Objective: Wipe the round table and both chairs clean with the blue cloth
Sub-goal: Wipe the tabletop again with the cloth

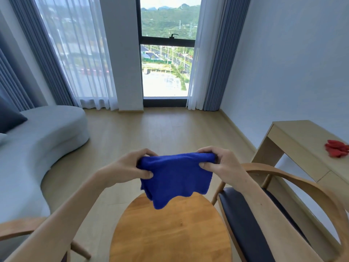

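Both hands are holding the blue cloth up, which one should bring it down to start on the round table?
Probably left: the left hand hangs nearer the round table; the right hand sits toward the chair. Both grip the blue cloth.

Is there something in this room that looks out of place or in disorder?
Only one small thing: a crumpled red item lies loose on the desk at the right, near its edge; what it is cannot be told. Otherwise nothing stands out. Both hands, left and right, hold the cloth over the table.
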`<control>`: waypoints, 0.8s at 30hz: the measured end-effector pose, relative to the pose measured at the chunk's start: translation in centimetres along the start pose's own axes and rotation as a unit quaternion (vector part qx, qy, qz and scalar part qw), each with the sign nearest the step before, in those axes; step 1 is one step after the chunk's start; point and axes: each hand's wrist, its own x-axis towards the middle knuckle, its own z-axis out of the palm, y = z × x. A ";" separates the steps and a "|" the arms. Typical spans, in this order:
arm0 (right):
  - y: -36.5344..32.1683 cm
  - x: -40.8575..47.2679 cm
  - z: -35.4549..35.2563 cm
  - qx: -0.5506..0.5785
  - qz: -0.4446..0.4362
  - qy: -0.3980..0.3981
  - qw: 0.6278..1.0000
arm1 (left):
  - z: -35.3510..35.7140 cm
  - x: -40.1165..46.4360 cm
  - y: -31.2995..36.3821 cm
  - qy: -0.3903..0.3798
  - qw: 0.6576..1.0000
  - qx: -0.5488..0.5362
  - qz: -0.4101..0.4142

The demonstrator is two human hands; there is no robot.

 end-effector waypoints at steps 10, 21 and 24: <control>1.7 -1.1 1.0 0.099 0.039 -0.010 0.994 | 2.3 0.6 -2.4 0.092 0.989 -0.114 -0.006; 3.5 -2.3 3.2 0.078 0.091 0.048 0.992 | 4.5 1.1 -4.7 0.123 0.979 -0.164 0.017; 4.1 -3.8 4.2 0.060 0.104 0.061 0.991 | 5.7 0.6 -6.4 0.125 0.977 -0.173 0.010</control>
